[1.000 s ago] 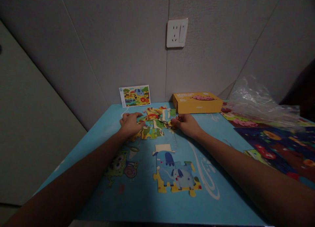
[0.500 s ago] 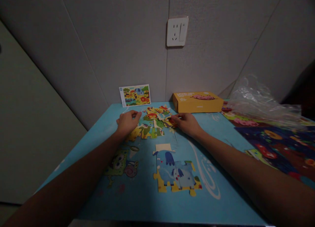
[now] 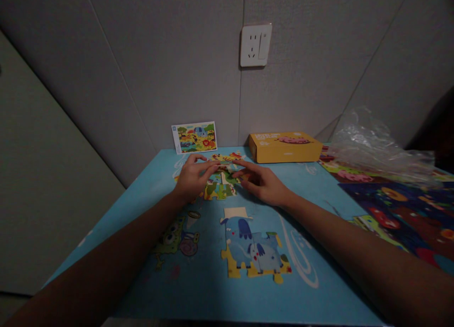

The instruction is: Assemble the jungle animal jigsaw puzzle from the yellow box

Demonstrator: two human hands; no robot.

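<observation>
My left hand (image 3: 193,178) is over the left side of a heap of loose jigsaw puzzle pieces (image 3: 222,190). Its thumb and index finger are pinched at the edge of a puzzle piece (image 3: 227,166) on top of the heap. From the right my right hand (image 3: 262,182) reaches to the same piece, fingers apart and tips at its far edge; whether they press on it I cannot tell. Nearer to me lies a joined section of puzzle (image 3: 244,246) with two blue elephants. The fingers hide part of the heap.
Against the wall leans a picture card (image 3: 195,137) of animals. A yellow box (image 3: 287,147) lies at the back right, beside a crumpled clear plastic bag (image 3: 379,145) and colourful printed sheets (image 3: 400,213). The blue table (image 3: 198,294) bears printed cartoons.
My left hand has moved right to the top of the heap. My right hand has shifted slightly left and its fingers have spread. The elephant section has stayed put.
</observation>
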